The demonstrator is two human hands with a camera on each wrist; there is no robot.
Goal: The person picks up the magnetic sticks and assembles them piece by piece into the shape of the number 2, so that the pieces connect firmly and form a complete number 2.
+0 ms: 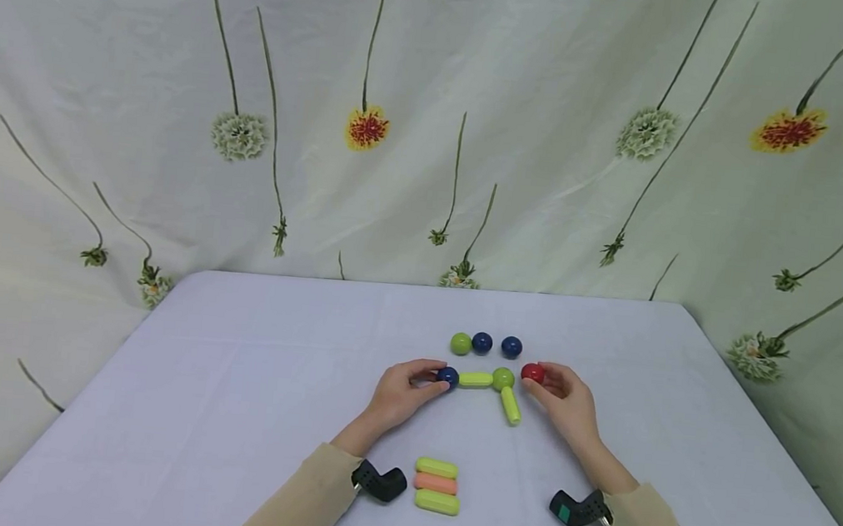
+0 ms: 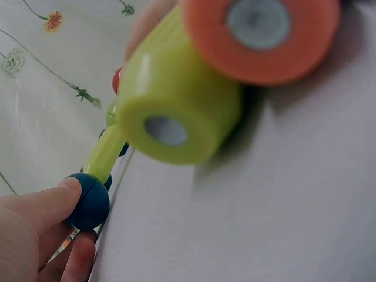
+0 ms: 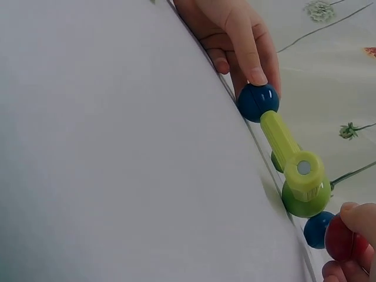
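My left hand (image 1: 398, 392) pinches a dark blue ball (image 1: 448, 376) between thumb and fingers. That ball meets one end of a yellow-green magnetic rod (image 1: 476, 379), whose other end joins a green ball (image 1: 503, 378). From the green ball a second yellow-green rod (image 1: 510, 406) sticks out toward the near side; its bare end shows a metal disc in the right wrist view. My right hand (image 1: 569, 405) holds a red ball (image 1: 532, 373) by thumb and fingertips, just right of the green ball, with a small gap between them.
Behind the joined pieces lie a loose green ball (image 1: 461, 343) and two blue balls, one touching it (image 1: 482, 343) and one apart (image 1: 511, 347). Nearer me, an orange rod (image 1: 436, 483) lies between two yellow-green rods. A flowered curtain (image 1: 433, 130) hangs behind the white-covered table (image 1: 228, 413).
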